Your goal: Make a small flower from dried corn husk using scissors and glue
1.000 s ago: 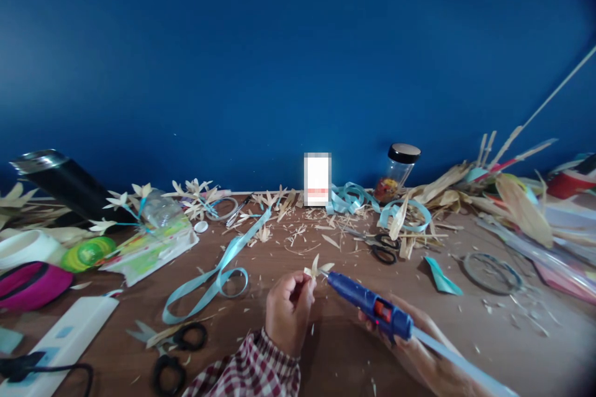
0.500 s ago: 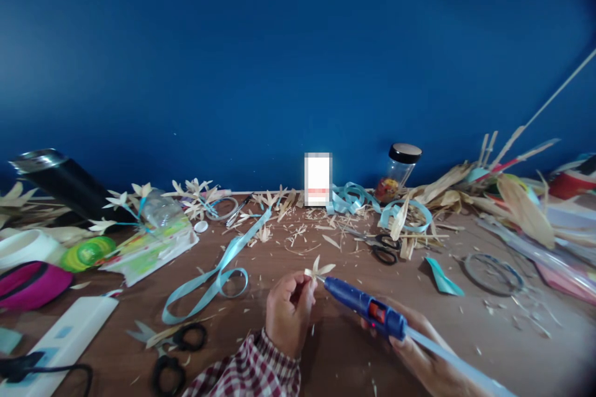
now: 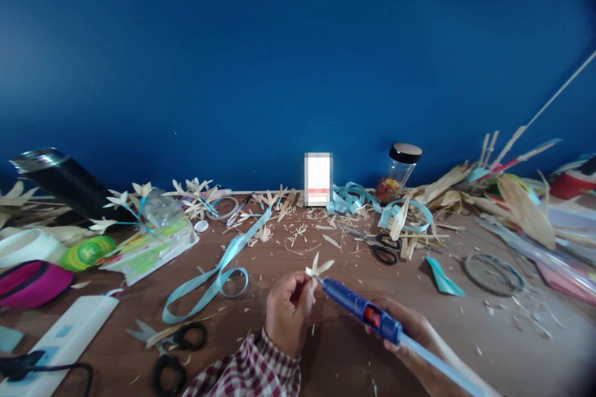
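Between thumb and fingers, my left hand point(image 3: 289, 307) pinches a small pale flower point(image 3: 320, 265) that looks made of dried corn husk. My right hand point(image 3: 410, 329) is wrapped round a blue hot glue gun point(image 3: 356, 305), with a long translucent glue stick point(image 3: 442, 361) running out of its back end. The gun's metal nozzle reaches the base of the petals, close to my left fingertips. Whether glue is coming out is too small to see.
Black-handled scissors point(image 3: 170, 347) lie at left beside a white power strip point(image 3: 69, 335). A light-blue ribbon point(image 3: 209, 285) curls across the table. Farther back are more scissors point(image 3: 385, 248), husk scraps, a jar point(image 3: 398, 170) and a dark flask point(image 3: 65, 183). A wire ring point(image 3: 493, 274) lies right.
The glue gun and my right hand have shifted slightly left, with the nozzle now closer against the flower's base. My left hand has stayed nearly still.
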Available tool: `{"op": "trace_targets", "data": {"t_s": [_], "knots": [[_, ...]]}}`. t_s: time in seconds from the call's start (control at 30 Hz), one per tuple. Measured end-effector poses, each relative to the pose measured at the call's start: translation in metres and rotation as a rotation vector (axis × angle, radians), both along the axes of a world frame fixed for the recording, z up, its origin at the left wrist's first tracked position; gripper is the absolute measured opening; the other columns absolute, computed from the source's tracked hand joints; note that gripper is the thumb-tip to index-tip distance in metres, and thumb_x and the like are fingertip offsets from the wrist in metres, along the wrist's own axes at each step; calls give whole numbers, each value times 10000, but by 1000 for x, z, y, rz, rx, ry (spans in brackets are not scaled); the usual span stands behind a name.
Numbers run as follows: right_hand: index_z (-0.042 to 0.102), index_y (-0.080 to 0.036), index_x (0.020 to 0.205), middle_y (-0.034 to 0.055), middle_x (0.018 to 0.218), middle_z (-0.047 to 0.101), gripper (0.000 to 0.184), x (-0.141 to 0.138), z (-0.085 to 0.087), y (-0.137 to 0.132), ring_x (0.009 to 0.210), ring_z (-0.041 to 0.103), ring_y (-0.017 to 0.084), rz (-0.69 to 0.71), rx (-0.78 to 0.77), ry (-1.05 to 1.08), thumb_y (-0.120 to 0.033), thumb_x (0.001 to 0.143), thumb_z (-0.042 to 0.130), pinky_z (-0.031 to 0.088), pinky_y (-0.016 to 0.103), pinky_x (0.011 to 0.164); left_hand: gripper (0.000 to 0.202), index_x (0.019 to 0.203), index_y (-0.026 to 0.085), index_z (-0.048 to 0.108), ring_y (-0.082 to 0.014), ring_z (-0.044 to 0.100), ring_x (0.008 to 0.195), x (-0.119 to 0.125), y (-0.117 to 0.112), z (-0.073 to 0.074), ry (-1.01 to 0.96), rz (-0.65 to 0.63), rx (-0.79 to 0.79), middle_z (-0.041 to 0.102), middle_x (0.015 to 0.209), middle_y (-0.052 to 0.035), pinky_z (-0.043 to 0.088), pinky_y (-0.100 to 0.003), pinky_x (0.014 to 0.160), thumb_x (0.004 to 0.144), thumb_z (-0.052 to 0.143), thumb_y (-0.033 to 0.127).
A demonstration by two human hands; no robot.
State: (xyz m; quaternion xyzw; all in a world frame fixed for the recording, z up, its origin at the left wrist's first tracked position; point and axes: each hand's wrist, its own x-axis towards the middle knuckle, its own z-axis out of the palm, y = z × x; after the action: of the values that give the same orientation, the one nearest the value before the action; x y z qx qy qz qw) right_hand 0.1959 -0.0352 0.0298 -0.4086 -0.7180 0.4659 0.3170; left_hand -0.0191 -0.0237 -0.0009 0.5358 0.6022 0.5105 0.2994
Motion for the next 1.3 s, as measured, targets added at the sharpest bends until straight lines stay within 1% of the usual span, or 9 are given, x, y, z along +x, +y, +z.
{"op": "trace_targets", "data": {"t_s": [0.13,0.3,0.43,0.53,0.7,0.9,1.0,1.13,1.3], "knots": [[583,-174,926,54,791,595,379,1,3,3,701,517,187,68,-64,-46,-509,805,456,408,254,616,149,742,150,625,-126,574,494,0,1,0,7,8,-3,614,573,-11,463,-223,507,770,539,268],[593,-180,918,46,777,599,367,0,6,3,680,505,183,55,-52,-40,-503,800,463,395,248,605,148,731,150,617,-126,569,489,1,0,0,4,1,-4,607,569,-10,461,-223,498,773,532,264],[588,-181,955,49,801,602,375,1,5,4,701,508,191,69,-50,-44,-499,815,445,402,254,625,163,745,151,616,-135,573,501,0,0,-1,-7,-13,-18,594,554,-4,463,-231,511,781,519,277],[593,-182,933,44,787,598,361,1,6,5,691,504,183,78,-59,-53,-491,817,449,406,248,617,166,734,151,616,-137,574,503,1,1,-1,-1,-6,-24,597,560,-7,460,-234,515,775,520,281],[605,-167,874,47,734,595,403,0,7,5,643,489,171,53,-67,-46,-526,812,432,405,242,567,152,731,155,615,-133,575,493,1,1,1,18,-2,-3,596,553,-2,457,-231,515,774,525,269],[597,-164,889,65,769,605,412,2,1,2,694,529,194,6,-68,-34,-537,801,445,426,267,616,159,736,158,609,-132,572,480,0,0,0,23,17,-11,596,541,-1,457,-227,503,777,536,292],[594,-164,895,69,774,607,437,1,2,1,695,535,194,-6,-79,-10,-560,799,435,432,273,613,144,729,159,608,-130,572,474,1,0,1,20,19,8,592,533,4,454,-224,500,770,540,278],[599,-162,836,60,747,603,407,-2,4,2,673,532,185,4,-55,-19,-538,798,449,427,267,594,130,723,162,613,-129,573,474,1,1,2,23,18,21,591,527,8,455,-221,495,763,542,263],[600,-167,825,50,719,600,377,0,0,3,641,520,179,-4,-15,-38,-514,803,457,417,257,564,140,725,157,614,-126,570,471,0,1,1,-5,17,16,598,541,3,459,-219,489,761,548,275]]}}
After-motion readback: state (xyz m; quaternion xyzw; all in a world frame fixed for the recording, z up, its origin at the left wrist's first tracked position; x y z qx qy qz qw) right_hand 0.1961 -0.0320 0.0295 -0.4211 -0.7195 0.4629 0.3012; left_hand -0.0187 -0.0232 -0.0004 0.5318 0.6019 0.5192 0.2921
